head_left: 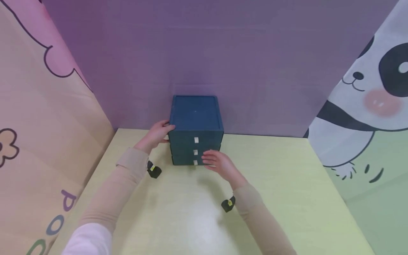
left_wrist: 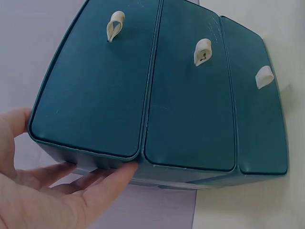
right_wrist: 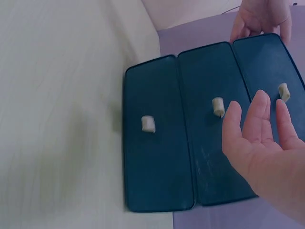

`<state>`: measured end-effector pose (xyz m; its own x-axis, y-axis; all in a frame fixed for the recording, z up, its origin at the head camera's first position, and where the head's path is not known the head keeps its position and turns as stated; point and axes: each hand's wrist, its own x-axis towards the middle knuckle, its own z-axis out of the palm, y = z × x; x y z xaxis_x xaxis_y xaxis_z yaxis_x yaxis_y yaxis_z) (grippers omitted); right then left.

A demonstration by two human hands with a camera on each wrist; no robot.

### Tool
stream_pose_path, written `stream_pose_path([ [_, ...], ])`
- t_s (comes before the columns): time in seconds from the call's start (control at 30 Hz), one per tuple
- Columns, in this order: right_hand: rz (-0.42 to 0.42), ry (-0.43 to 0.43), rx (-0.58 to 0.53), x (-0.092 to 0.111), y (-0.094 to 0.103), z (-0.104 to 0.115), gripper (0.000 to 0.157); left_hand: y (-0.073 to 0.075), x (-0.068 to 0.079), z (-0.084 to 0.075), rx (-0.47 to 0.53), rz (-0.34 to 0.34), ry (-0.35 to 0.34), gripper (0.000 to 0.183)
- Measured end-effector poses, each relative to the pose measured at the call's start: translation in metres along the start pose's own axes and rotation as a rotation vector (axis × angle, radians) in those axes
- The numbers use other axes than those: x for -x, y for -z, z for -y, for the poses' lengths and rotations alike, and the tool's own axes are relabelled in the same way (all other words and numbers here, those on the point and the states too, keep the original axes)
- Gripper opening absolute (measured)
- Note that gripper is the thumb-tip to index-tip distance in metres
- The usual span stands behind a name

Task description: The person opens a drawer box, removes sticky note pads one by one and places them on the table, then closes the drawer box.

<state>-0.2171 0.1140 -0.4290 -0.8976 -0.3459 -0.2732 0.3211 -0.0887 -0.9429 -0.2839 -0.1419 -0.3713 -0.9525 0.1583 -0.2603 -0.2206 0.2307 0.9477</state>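
Note:
A dark blue-green three-drawer box point(head_left: 196, 113) stands against the back wall, all its drawers closed. Each drawer front carries a small cream pull loop; the top loop point(head_left: 196, 140) shows plainly in the head view. My left hand point(head_left: 155, 134) rests on the upper left corner, its thumb over the top edge and its fingers along the side wall. In the left wrist view those fingers point(left_wrist: 107, 191) look fairly straight against the box. My right hand point(head_left: 221, 164) is in front of the lower drawers, fingers extended and apart, holding nothing. Whether it touches the front I cannot tell.
The box stands on a pale yellow table point(head_left: 191, 219). Behind it hangs a purple backdrop point(head_left: 197, 53). Printed cloth walls flank the table, a panda point(head_left: 376, 95) on the right one. Small black wrist devices point(head_left: 154, 170) sit beside both forearms.

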Motion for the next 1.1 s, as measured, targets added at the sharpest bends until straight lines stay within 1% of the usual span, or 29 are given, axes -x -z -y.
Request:
stream_pose_path([
  [0.1,0.004,-0.043,-0.028,-0.005,-0.005,0.005,0.047,-0.001,-0.001,0.0,0.014,-0.009,0.01,0.066],
  [0.2,0.013,-0.077,-0.053,-0.011,-0.011,0.008,0.046,0.001,0.001,0.0,0.014,-0.023,0.028,0.066],
  [0.33,0.004,-0.108,-0.071,-0.017,-0.015,0.011,0.045,0.002,0.003,-0.001,0.013,-0.023,0.043,0.066],
  [0.43,0.014,-0.106,-0.048,-0.02,-0.017,0.013,0.046,0.001,0.002,-0.002,0.022,-0.024,0.053,0.066],
  [0.57,0.032,-0.083,0.004,-0.024,-0.021,0.015,0.048,0.001,0.001,-0.002,0.037,-0.032,0.06,0.066],
  [0.67,0.028,-0.079,0.019,-0.027,-0.023,0.017,0.048,0.0,0.0,-0.001,0.041,-0.033,0.059,0.066],
  [0.77,0.0,-0.074,0.023,-0.029,-0.026,0.019,0.047,0.001,0.0,-0.001,0.034,-0.028,0.051,0.066],
  [0.97,-0.111,-0.054,0.024,-0.036,-0.032,0.024,0.041,0.001,0.0,0.0,0.022,-0.026,0.038,0.065],
  [1.1,-0.135,-0.051,0.019,-0.04,-0.033,0.026,0.04,-0.001,0.0,0.0,0.024,-0.027,0.038,0.066],
])
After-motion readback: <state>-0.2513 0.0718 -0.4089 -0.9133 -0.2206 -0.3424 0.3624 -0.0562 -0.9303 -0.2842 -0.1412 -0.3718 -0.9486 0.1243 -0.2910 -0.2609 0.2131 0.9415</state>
